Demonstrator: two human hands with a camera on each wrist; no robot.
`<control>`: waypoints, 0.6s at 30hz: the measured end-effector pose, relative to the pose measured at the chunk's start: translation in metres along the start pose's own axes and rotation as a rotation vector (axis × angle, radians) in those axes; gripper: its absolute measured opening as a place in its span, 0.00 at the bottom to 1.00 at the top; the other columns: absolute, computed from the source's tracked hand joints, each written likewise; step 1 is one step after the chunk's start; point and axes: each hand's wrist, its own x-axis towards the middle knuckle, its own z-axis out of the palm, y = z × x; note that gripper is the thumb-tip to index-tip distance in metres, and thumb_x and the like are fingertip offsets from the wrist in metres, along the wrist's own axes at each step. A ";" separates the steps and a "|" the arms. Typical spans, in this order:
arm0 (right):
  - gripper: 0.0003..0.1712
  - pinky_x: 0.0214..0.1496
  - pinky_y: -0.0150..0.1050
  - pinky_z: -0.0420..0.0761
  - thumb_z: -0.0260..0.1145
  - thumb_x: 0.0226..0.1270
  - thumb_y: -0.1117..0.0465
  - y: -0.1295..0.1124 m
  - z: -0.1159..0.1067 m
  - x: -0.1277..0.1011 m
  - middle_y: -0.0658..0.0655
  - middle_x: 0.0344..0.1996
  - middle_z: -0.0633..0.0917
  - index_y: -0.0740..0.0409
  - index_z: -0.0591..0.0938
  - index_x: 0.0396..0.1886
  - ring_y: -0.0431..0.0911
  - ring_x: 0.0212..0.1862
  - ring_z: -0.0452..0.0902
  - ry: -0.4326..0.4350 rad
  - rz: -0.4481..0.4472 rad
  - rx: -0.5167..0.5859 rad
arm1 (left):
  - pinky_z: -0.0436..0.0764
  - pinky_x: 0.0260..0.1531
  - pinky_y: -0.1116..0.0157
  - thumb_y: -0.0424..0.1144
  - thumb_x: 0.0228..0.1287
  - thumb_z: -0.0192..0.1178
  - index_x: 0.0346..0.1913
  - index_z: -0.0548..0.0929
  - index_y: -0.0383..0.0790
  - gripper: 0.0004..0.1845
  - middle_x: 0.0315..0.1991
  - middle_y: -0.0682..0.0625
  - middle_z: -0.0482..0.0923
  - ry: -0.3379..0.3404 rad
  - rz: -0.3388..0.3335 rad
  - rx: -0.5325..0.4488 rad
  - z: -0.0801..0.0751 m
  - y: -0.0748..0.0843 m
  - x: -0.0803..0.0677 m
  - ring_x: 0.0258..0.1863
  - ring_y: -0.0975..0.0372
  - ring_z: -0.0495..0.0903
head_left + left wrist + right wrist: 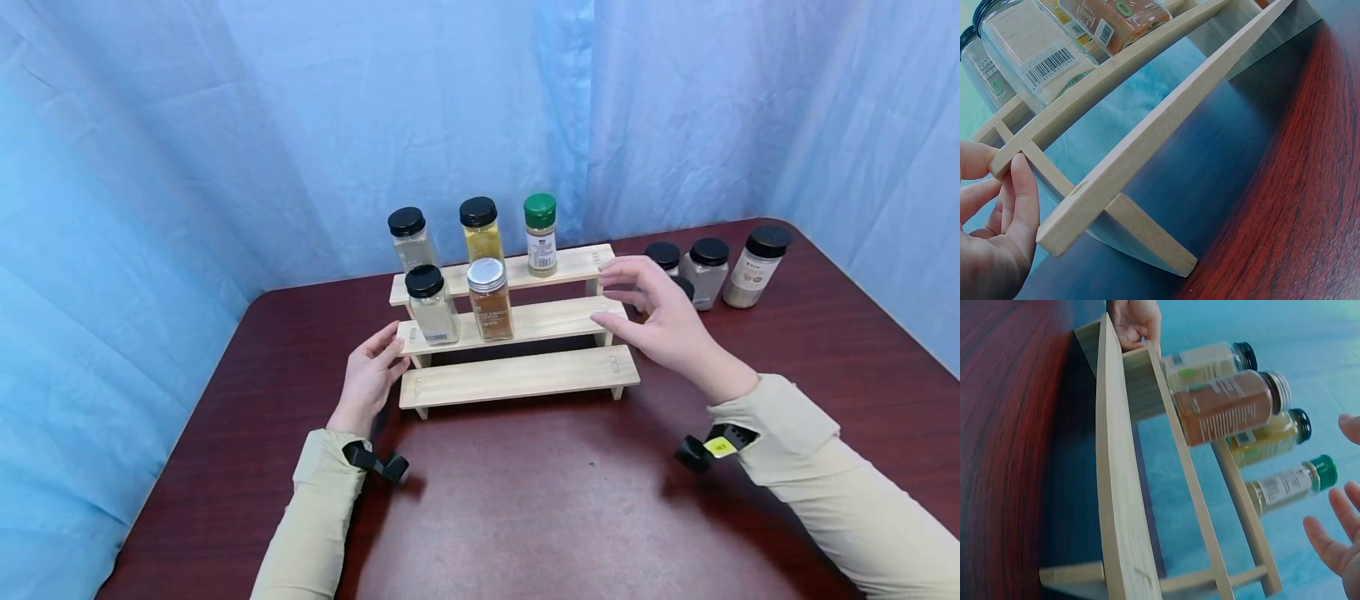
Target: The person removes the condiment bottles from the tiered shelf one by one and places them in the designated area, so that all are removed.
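A three-step wooden spice rack (517,379) stands on the table. My left hand (367,372) pinches the left end of its middle step, which shows close up in the left wrist view, fingertips at the wood's corner. My right hand (663,317) is by the rack's right end, thumb and fingers spread and nothing between them. On the middle step are a pale spice jar (437,321) with a black lid and a reddish-brown jar (492,317) with a silver lid. The top step carries a greyish jar (414,248), a yellow jar (483,243) and a green-capped bottle (542,252).
Right of the rack, several black-lidded jars stand on the dark red table (525,500), among them a clear jar (705,279) and a labelled shaker (752,275). My right hand partly hides this group. Blue curtains (420,108) hang behind and beside the table.
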 end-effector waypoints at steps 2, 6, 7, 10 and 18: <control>0.28 0.55 0.25 0.75 0.67 0.51 0.81 -0.001 0.004 0.002 0.62 0.48 0.74 0.74 0.71 0.54 0.35 0.51 0.73 -0.011 0.001 0.011 | 0.77 0.32 0.76 0.29 0.72 0.47 0.69 0.64 0.34 0.24 0.38 0.55 0.69 0.001 -0.006 -0.005 0.000 0.000 0.000 0.31 0.72 0.75; 0.28 0.56 0.34 0.77 0.69 0.53 0.77 0.000 0.013 0.007 0.61 0.51 0.73 0.70 0.71 0.55 0.44 0.53 0.72 -0.072 0.034 -0.026 | 0.77 0.32 0.76 0.29 0.72 0.47 0.69 0.64 0.34 0.24 0.38 0.55 0.69 0.000 -0.010 -0.006 -0.001 0.000 0.000 0.30 0.72 0.75; 0.29 0.57 0.38 0.77 0.69 0.53 0.76 0.000 0.015 0.008 0.61 0.53 0.73 0.69 0.71 0.56 0.47 0.54 0.72 -0.094 0.047 -0.034 | 0.77 0.32 0.76 0.29 0.72 0.47 0.69 0.64 0.34 0.24 0.37 0.56 0.69 0.000 -0.009 -0.004 -0.001 0.000 0.000 0.30 0.72 0.75; 0.30 0.59 0.50 0.75 0.70 0.55 0.71 -0.001 0.022 0.012 0.62 0.57 0.71 0.65 0.71 0.58 0.53 0.57 0.71 -0.156 0.088 -0.053 | 0.77 0.32 0.76 0.29 0.72 0.47 0.69 0.64 0.34 0.24 0.38 0.56 0.69 0.001 -0.009 -0.003 0.000 0.000 0.001 0.30 0.72 0.75; 0.35 0.63 0.52 0.71 0.71 0.57 0.66 -0.001 0.040 0.022 0.60 0.61 0.67 0.62 0.68 0.64 0.54 0.62 0.67 -0.227 0.135 -0.033 | 0.78 0.33 0.76 0.28 0.72 0.47 0.69 0.63 0.34 0.24 0.40 0.54 0.68 0.002 -0.012 0.002 0.000 0.000 0.001 0.31 0.72 0.75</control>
